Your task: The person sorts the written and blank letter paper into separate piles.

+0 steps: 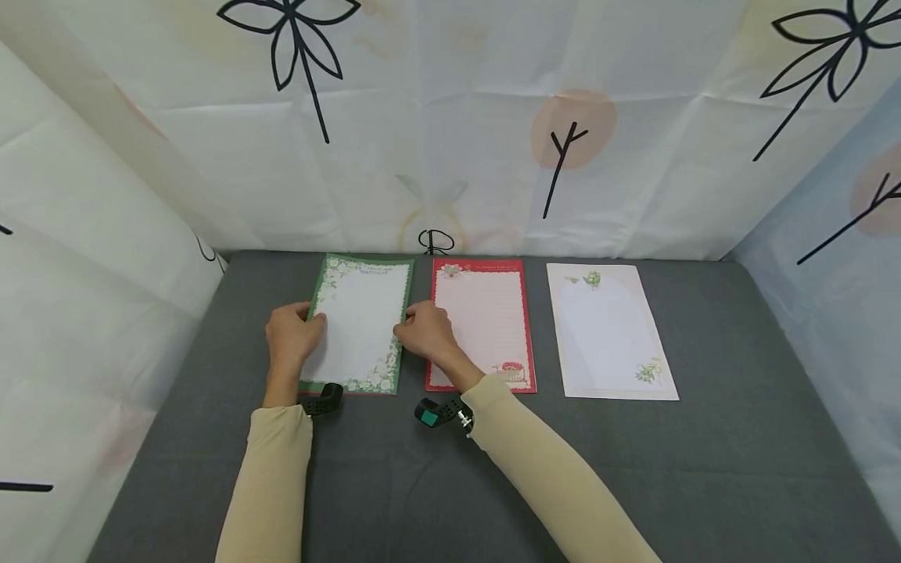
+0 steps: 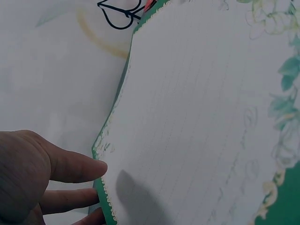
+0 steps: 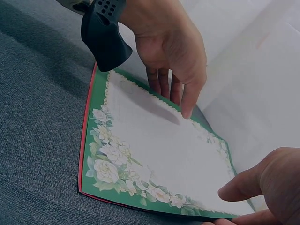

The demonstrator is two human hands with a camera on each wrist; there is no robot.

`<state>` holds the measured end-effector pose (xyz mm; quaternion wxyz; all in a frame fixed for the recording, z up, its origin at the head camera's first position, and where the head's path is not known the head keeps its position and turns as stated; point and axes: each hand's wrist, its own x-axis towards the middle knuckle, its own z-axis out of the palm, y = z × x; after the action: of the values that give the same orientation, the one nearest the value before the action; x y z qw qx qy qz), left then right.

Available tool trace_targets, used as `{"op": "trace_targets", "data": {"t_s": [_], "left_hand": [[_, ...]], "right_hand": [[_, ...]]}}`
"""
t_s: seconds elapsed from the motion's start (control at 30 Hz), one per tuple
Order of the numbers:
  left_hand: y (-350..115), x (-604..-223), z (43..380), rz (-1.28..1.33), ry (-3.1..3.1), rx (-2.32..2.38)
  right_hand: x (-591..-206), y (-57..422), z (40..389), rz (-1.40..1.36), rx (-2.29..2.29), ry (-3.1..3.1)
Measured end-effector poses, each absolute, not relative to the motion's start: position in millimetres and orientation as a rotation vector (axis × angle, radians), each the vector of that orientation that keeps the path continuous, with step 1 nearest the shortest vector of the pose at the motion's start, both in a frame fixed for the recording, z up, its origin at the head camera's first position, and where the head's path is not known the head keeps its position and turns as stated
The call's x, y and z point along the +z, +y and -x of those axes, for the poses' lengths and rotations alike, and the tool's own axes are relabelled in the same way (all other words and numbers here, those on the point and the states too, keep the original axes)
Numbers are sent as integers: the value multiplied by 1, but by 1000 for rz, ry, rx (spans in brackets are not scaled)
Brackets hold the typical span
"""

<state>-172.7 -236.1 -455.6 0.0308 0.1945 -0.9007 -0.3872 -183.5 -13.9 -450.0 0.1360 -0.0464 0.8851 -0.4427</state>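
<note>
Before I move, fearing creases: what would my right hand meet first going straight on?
Most likely the green-bordered sheet that your right hand holds; the exact depth is unclear.

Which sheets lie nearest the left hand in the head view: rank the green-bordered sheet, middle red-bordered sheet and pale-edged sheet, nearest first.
1. Green-bordered sheet: left end, its left edge pinched by the left hand.
2. Middle red-bordered sheet: right of the green one.
3. Pale-edged sheet: right end.

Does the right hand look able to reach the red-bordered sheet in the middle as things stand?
Probably yes: in the head view, the right hand overlaps the middle sheet, with no object visibly blocking it. But it holds the green-bordered sheet, so it may need to release that first.
</note>
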Motion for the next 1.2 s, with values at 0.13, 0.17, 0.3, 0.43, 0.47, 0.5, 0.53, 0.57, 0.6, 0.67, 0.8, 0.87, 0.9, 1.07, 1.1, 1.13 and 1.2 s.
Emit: {"op": "trace_targets", "data": {"t_s": [0.13, 0.17, 0.3, 0.43, 0.47, 0.5, 0.53, 0.57, 0.6, 0.67, 0.8, 0.87, 0.9, 1.07, 1.1, 1.13, 1.2], "left_hand": [[-237, -456, 174, -589, -2805, -1164], [-238, -456, 174, -588, -2813, -1161], [-238, -454, 174, -585, -2841, -1173], [-238, -453, 174, -572, -2861, -1176], [-238, -453, 174, -568, -2866, -1174], [-238, -453, 174, -566, -2869, -1171], [-239, -453, 174, -564, -2872, -1172], [-239, -453, 174, -566, -2875, -1177], [-239, -453, 174, -567, -2876, -1179], [-239, -453, 174, -572, -2877, -1182], [-239, -453, 174, -576, -2879, -1179], [-240, -453, 174, -576, -2880, -1173], [-240, -454, 174, -577, -2880, -1170], [-242, -455, 175, -588, -2880, -1164], [-242, -455, 175, -590, -2880, -1161], [-242, -454, 175, -593, -2878, -1159], [-241, -453, 174, -593, -2876, -1151]], "right_hand": [[-449, -16, 184, 148, -1254, 2573], [-449, -16, 184, 147, -1258, 2571], [-449, -16, 184, 156, -1261, 2566], [-449, -17, 183, 182, -1271, 2571], [-450, -17, 183, 189, -1271, 2574], [-450, -17, 183, 196, -1274, 2576], [-450, -17, 183, 201, -1275, 2578], [-450, -18, 183, 203, -1275, 2579], [-451, -18, 183, 203, -1274, 2579], [-451, -18, 184, 198, -1269, 2575], [-451, -18, 184, 181, -1253, 2569], [-451, -18, 184, 177, -1246, 2568], [-451, -18, 183, 175, -1244, 2569], [-447, -16, 183, 168, -1255, 2572], [-447, -16, 182, 166, -1265, 2573], [-446, -15, 182, 168, -1274, 2571], [-446, -14, 182, 169, -1295, 2568]]}}
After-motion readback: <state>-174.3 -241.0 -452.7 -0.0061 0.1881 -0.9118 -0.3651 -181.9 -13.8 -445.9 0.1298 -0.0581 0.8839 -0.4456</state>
